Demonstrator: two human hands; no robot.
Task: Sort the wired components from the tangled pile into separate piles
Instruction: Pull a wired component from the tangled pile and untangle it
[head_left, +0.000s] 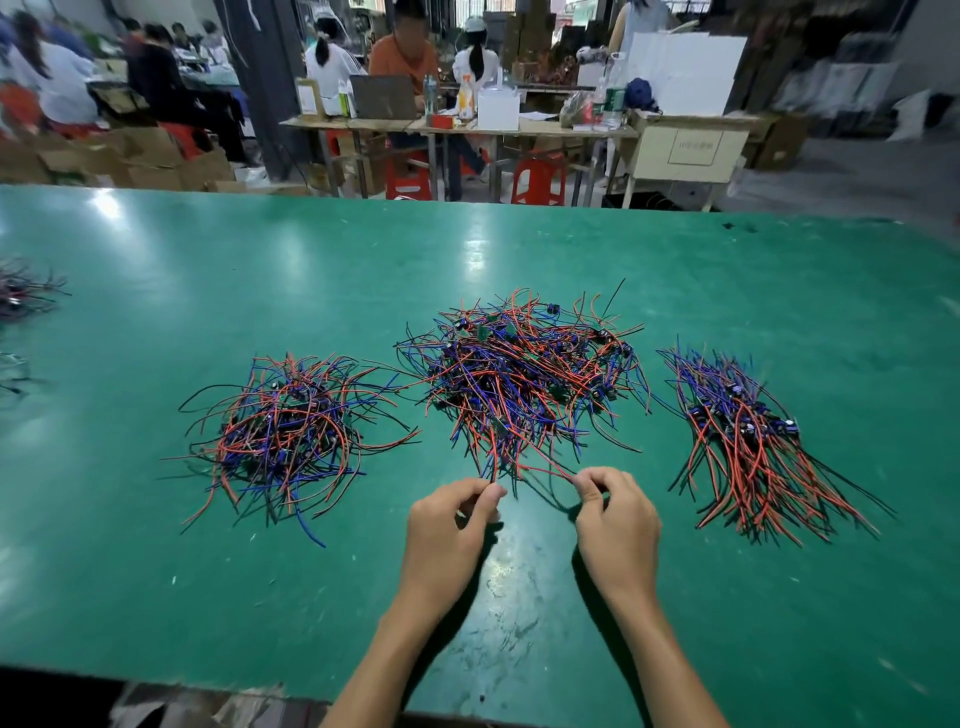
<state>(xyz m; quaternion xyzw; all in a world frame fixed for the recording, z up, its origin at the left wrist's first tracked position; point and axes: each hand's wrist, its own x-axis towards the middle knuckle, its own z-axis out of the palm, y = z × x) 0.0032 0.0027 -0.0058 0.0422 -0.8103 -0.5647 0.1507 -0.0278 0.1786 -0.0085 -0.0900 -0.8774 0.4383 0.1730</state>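
Bare table (311, 597) near the edge; left pile (283, 423), tangled pile (524, 374), right pile (748, 441) beyond

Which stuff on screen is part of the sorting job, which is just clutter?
In the job:
- middle tangled pile
- left pile
- right pile
- left hand and right hand, each pinching wires from the middle pile

Lying about:
- wire bundles at the table's left edge
- laptop, bottles, boxes on the back tables

Laptop (383, 96), red stools (538, 182) behind table (208, 270)
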